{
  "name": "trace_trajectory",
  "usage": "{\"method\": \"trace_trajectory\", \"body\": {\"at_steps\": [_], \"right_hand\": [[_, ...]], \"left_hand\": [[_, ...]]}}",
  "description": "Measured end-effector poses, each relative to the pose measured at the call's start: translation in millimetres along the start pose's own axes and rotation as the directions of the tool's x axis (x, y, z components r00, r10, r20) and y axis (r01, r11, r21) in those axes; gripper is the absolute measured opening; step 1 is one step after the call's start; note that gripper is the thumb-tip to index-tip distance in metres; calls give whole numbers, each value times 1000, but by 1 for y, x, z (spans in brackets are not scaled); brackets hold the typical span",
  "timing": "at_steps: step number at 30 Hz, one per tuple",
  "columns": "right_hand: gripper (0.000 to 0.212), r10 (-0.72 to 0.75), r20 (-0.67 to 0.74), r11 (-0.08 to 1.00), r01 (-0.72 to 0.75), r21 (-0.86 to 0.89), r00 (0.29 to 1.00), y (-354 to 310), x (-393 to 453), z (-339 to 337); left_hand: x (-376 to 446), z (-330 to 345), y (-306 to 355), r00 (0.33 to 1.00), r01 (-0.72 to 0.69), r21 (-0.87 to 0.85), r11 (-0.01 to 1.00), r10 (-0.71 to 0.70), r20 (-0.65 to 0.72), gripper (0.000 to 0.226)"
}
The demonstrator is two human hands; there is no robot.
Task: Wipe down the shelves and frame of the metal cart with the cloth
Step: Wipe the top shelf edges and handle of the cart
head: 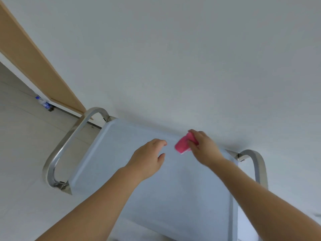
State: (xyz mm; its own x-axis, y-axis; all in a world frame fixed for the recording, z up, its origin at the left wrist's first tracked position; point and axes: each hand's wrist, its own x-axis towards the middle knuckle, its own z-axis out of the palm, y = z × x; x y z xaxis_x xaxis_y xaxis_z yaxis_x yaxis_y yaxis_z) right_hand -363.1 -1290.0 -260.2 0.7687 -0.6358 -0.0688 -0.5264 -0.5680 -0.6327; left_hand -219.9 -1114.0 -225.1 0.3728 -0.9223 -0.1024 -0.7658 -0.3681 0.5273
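Observation:
A metal cart stands against a white wall, and its flat top shelf (121, 164) fills the middle of the head view. Curved steel handles rise at its left end (69, 136) and right end (257, 164). My right hand (203, 146) grips a folded pink cloth (182, 145) near the shelf's far edge by the wall. My left hand (147, 157) hovers over the shelf just left of the cloth, fingers apart and holding nothing. The lower shelves are hidden under the top one.
The white wall (173, 58) runs right behind the cart. A tan wooden door or panel (34, 58) stands at the left. A plastic bottle with a blue cap (42, 102) lies on the pale floor (22, 145) near it.

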Motion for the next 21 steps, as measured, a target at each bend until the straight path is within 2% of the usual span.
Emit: {"method": "trace_trajectory", "body": {"at_steps": [2, 4, 8, 12, 14, 17, 21], "right_hand": [[39, -55, 7, 990, 53, 133, 998, -44, -5, 27], [37, -110, 18, 968, 103, 227, 994, -86, -11, 53], [33, -153, 66, 952, 129, 277, 986, -161, -17, 102], [55, -149, 275, 967, 83, 240, 950, -217, -12, 136], [59, -157, 322, 968, 81, 236, 934, -232, -10, 144], [55, -118, 319, 983, 65, 173, 940, -251, -4, 156], [55, -84, 285, 996, 87, 2, 955, -253, 15, 150]], "left_hand": [[-6, -17, -18, 998, -13, 5, 1000, 14, -69, 45], [-17, -34, -40, 995, -6, -21, 1000, 4, -100, 44], [-52, -68, -101, 997, -10, -75, 997, 5, -72, 11], [-82, -104, -170, 997, -64, -107, 992, 58, -57, 14], [-88, -118, -189, 996, -86, -125, 988, 84, -21, 17], [-88, -133, -212, 991, -135, -129, 982, 137, 5, 18], [-75, -148, -235, 989, -145, -35, 989, 146, 19, 22]]}}
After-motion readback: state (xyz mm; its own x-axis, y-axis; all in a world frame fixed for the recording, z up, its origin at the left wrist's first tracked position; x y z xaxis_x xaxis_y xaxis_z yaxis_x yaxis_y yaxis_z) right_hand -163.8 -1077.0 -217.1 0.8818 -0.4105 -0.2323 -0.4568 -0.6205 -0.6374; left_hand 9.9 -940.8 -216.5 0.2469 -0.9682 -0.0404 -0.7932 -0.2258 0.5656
